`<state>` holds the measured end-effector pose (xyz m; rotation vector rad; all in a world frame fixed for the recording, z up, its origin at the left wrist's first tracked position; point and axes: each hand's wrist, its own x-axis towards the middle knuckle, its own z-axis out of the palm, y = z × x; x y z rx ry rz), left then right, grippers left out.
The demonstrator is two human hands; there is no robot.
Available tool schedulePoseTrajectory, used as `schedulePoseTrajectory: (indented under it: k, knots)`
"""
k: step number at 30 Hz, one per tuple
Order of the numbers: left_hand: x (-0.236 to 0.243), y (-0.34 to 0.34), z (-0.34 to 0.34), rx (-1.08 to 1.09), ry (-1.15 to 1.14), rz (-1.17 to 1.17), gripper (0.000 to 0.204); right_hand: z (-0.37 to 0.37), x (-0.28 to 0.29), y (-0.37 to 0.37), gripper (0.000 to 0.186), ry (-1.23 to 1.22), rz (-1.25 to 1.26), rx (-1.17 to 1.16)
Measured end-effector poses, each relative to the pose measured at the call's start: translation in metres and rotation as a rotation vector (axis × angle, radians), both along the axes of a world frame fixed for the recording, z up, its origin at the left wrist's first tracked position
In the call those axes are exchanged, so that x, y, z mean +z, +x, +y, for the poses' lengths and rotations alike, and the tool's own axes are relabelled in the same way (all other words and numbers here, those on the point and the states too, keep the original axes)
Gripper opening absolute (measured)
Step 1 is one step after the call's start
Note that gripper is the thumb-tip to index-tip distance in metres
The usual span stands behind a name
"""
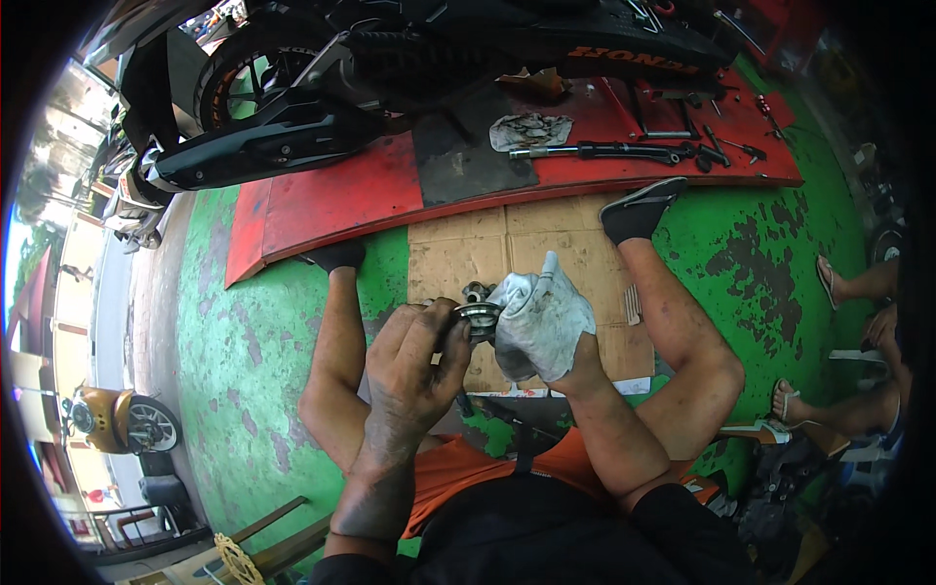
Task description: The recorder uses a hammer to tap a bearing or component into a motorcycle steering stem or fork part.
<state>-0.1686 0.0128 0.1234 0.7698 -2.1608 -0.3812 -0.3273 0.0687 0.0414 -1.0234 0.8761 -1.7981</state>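
My left hand (pixel 417 356) is closed on a round metal part (pixel 478 314) with a bright ring-shaped rim, pinched between thumb and fingers. Its exact kind is not clear from here; a knobbly metal end sticks out beyond the rim. A stained whitish rag (pixel 546 327) is wrapped around my right hand (pixel 579 367) and presses against the right side of the part. Most of my right fingers are hidden under the cloth, which has one stiff tip pointing up. Both hands are held above a flattened cardboard sheet (pixel 455 255) between my legs.
A red platform (pixel 331 207) carries a black motorcycle (pixel 283 132). On it lie a shock-absorber-like rod (pixel 595 150), a dirty rag (pixel 531 132) and several hand tools (pixel 717 146). Another person's feet (pixel 790 402) are at the right. A yellow scooter (pixel 100 417) stands far left.
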Motion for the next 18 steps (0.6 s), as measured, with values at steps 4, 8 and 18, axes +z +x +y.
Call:
schedulePoseTrajectory:
  k: [4,8,18]
  knots:
    - [0.008,0.001,-0.005,-0.114,-0.074,-0.175,0.027,0.001,0.012,-0.014,0.033,-0.068,0.604,-0.055]
    - [0.003,0.003,-0.011,-0.170,-0.100,-0.270,0.027,0.001,0.007,-0.003,0.026,0.011,-0.056,0.097]
    - [-0.017,0.014,-0.010,-0.002,0.714,0.218,0.018,-0.022,-0.024,-0.019,0.048,-0.067,-0.896,0.114]
